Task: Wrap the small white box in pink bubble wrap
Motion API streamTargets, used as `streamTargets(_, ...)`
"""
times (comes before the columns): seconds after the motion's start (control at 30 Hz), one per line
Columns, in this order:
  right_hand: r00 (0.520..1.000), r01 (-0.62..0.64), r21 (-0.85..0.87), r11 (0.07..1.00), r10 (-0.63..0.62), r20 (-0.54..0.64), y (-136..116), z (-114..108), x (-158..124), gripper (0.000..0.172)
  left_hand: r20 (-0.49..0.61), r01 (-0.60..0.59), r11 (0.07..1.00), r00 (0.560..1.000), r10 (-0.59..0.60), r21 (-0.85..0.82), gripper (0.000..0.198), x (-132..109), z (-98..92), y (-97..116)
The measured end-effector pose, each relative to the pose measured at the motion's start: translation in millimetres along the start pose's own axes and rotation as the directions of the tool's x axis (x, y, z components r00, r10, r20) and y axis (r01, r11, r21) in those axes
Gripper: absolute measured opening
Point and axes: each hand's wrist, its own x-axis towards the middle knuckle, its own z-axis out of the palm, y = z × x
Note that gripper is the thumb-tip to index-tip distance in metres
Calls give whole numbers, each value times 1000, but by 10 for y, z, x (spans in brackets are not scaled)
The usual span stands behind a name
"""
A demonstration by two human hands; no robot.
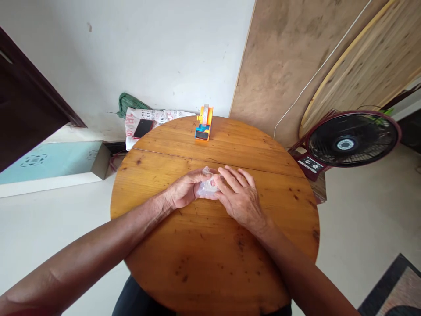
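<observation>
My left hand [186,188] cups a small bundle in clear, crinkled plastic wrapping [208,188] above the middle of the round wooden table [210,254]. The fingers curl under and behind the bundle, with the thumb along its far side. My right hand [240,193] meets the bundle from the right, its index finger and thumb closed on the plastic and the other fingers loosely extended. What lies inside the plastic cannot be made out. Beyond the hands, near the table's far edge, stands an orange and blue tape dispenser [204,125] with a roll of clear tape.
A dark phone [144,128] lies on a printed white sack [130,118] at the table's far left edge, beside a green bag [131,103]. On the right stands a dark red fan [351,140]. A white wall [158,48] and wooden board [279,57] rise behind.
</observation>
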Motion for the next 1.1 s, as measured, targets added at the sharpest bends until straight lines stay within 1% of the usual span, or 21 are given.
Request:
streamTargets(0.07,1000,16,-11,1000,-16,-23,-17,16,-22,35,-32,-17,999,999,16,-33,29,14,-2,-2)
streamTargets(0.13,996,73,6,997,-73,-57,-22,7,-54,35,-37,-53,997,998,51,-57,27,19,7,7)
streamTargets(0.2,987,98,45,994,-92,-131,-3,-36,-82,35,-22,-93,993,996,91,-72,26,12,22,24)
streamTargets(0.23,980,73,81,994,-57,-190,18,-64,-90,36,-12,-102,992,995,102,-75,26,3,30,34)
streamTargets(0.3,955,-30,205,978,88,-284,74,-117,-95,41,15,-100,992,995,101,-70,27,-19,45,50)
streamTargets(0.33,946,-81,279,957,162,-280,103,-133,-91,46,28,-94,993,995,96,-65,28,-29,52,54)
streamTargets(0.4,953,-156,381,911,240,-183,145,-138,-78,61,48,-80,995,995,83,-51,30,-47,68,54)
streamTargets(0.47,970,-197,407,892,238,-53,155,-117,-65,80,58,-70,997,996,72,-34,33,-57,92,44)
streamTargets(0.5,973,-208,406,890,229,-4,151,-103,-59,87,64,-65,998,996,66,-21,35,-61,108,37)
streamTargets(0.53,975,-213,404,890,221,27,143,-93,-55,90,72,-60,998,996,60,-4,37,-64,125,30)
streamTargets(0.6,975,-212,401,892,218,30,127,-82,-55,88,86,-59,998,995,56,28,39,-70,156,16)
streamTargets(0.7,974,-191,396,898,223,-36,126,-83,-74,77,78,-60,994,996,53,93,43,-71,159,-14)
streamTargets(0.73,973,-195,397,897,227,-36,131,-82,-85,75,68,-64,990,996,56,127,46,-68,144,-27)
streamTargets(0.77,972,-208,403,891,235,-18,136,-79,-95,75,54,-78,983,996,69,168,50,-63,122,-42)
streamTargets(0.83,960,-277,415,866,272,72,141,-65,-110,72,16,-137,951,990,138,276,57,-54,66,-71)
streamTargets(0.9,928,-371,418,829,326,178,135,-47,-111,66,-28,-217,884,968,251,413,57,-54,16,-89)
streamTargets(0.93,910,-412,415,811,349,222,130,-37,-106,62,-38,-250,831,950,309,497,55,-60,-1,-91)
streamTargets(0.97,895,-442,412,797,365,255,124,-29,-98,60,-26,-283,756,929,368,590,50,-71,-10,-89)
streamTargets(1.0,885,-462,408,787,376,275,120,-21,-90,59,17,-321,658,905,425,681,45,-84,-11,-84)
streamTargets(1.03,882,-467,407,785,378,282,117,-15,-83,60,89,-370,538,875,477,758,40,-99,-6,-77)
streamTargets(1.1,888,-454,403,795,365,280,116,-4,-76,62,280,-472,263,797,535,842,33,-127,14,-64)
